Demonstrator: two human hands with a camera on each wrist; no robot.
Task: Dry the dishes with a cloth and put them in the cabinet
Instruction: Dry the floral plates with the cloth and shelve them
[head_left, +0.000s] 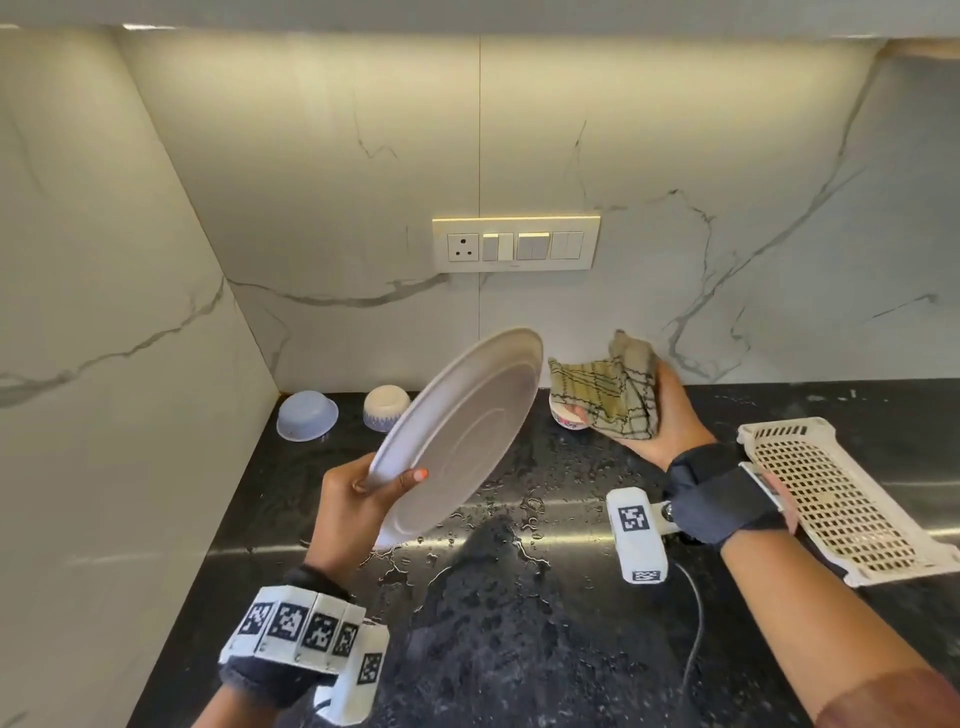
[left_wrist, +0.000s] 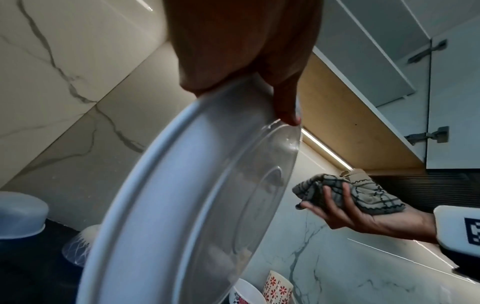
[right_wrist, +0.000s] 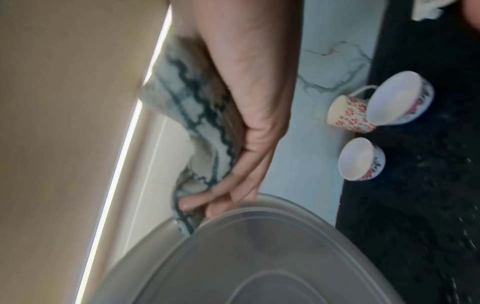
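My left hand (head_left: 358, 506) pinches the round white plate (head_left: 460, 434) by its lower rim, tilted, frame centre. Just right, my right hand (head_left: 667, 415) has fingers curled round the bunched checked green cloth (head_left: 610, 392), apart from the plate. Behind, upturned bowls (head_left: 307, 415) at left on the wet black counter (head_left: 519, 623).

white plate (head_left: 457, 431), green checked cloth (head_left: 608, 395), blk counter (head_left: 519, 649)
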